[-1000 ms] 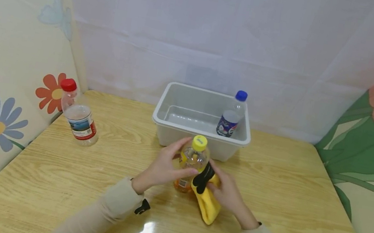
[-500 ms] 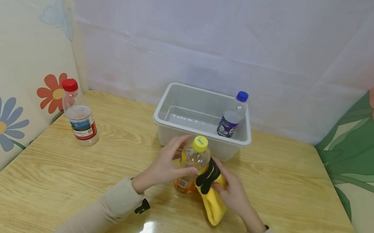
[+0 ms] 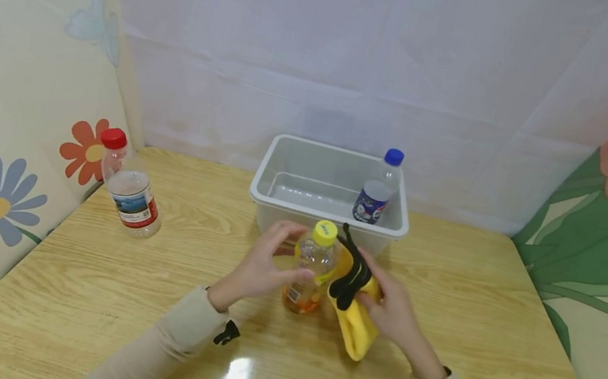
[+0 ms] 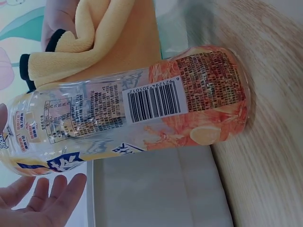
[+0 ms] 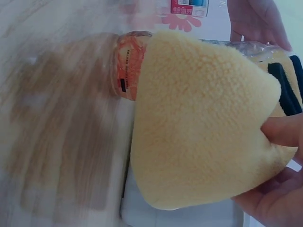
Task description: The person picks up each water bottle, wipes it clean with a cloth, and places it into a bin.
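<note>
A clear bottle with a yellow cap (image 3: pixel 316 269) and an orange-printed label stands upright on the wooden table. My left hand (image 3: pixel 262 268) is at its left side, thumb in front and fingers behind. In the left wrist view, those fingers (image 4: pixel 57 198) are relaxed and apart from the bottle; whether the thumb touches it is unclear. With my right hand (image 3: pixel 394 306) I pinch a folded yellow cloth with black edging (image 3: pixel 356 326) beside the bottle's right side. The right wrist view shows the cloth's fuzzy face (image 5: pixel 203 123) covering part of the bottle.
Behind the hands stands a grey plastic bin (image 3: pixel 302 199), holding a blue-capped bottle (image 3: pixel 373 200) at its right end. A red-capped bottle (image 3: pixel 133 198) stands at the table's left. Flower-printed and white sheets surround the table.
My right hand has moved right with the cloth, whose folds have shifted. My left hand has eased slightly left, opening a gap around the bottle. The bottle has turned slightly.
</note>
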`<state>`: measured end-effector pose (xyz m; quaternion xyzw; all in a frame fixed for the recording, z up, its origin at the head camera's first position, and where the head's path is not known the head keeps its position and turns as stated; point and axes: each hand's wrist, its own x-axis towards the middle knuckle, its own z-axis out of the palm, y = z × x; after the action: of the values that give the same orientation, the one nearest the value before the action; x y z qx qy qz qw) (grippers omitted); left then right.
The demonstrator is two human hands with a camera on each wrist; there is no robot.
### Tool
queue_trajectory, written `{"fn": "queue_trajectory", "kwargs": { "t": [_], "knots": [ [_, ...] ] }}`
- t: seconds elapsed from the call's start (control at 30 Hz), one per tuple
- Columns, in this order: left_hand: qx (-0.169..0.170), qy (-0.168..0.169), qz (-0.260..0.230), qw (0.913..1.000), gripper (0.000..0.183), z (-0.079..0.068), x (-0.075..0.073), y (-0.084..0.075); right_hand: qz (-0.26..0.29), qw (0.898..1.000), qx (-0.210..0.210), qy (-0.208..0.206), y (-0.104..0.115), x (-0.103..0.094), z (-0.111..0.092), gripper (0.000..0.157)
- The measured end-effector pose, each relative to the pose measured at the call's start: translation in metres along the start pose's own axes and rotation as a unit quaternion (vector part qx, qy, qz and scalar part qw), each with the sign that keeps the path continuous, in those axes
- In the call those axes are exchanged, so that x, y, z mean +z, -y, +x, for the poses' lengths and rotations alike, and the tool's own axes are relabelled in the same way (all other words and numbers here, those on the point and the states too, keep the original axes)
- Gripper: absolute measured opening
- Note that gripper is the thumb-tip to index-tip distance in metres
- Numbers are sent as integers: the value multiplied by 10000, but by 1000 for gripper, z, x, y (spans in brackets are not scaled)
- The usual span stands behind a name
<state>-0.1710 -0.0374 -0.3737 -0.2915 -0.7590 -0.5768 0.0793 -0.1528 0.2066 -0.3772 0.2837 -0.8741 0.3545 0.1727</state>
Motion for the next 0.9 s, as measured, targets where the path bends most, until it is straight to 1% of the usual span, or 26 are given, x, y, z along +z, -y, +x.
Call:
{"fn": "queue_trajectory", "kwargs": {
  "t": [0.1, 0.23, 0.43, 0.7, 0.9],
  "knots": [
    [63, 3, 89, 9999, 66, 0, -2, 0, 70, 10000, -2, -10, 0, -3, 2, 78],
    [134, 51, 166, 9998, 67, -1, -4, 1, 172, 9998, -113, -66, 1, -7, 4, 78],
    [240, 138, 38, 9996, 63, -1, -5, 3, 121, 9998, -127, -96, 3, -10, 9, 79],
    [680, 403, 111, 9968, 59, -1, -7, 7, 191, 9995, -221, -125, 3, -13, 15, 77],
    [826, 583, -36, 9949, 57, 1, -9, 11, 241, 9996, -130, -25, 6, -14, 18, 74]
  ]
}}
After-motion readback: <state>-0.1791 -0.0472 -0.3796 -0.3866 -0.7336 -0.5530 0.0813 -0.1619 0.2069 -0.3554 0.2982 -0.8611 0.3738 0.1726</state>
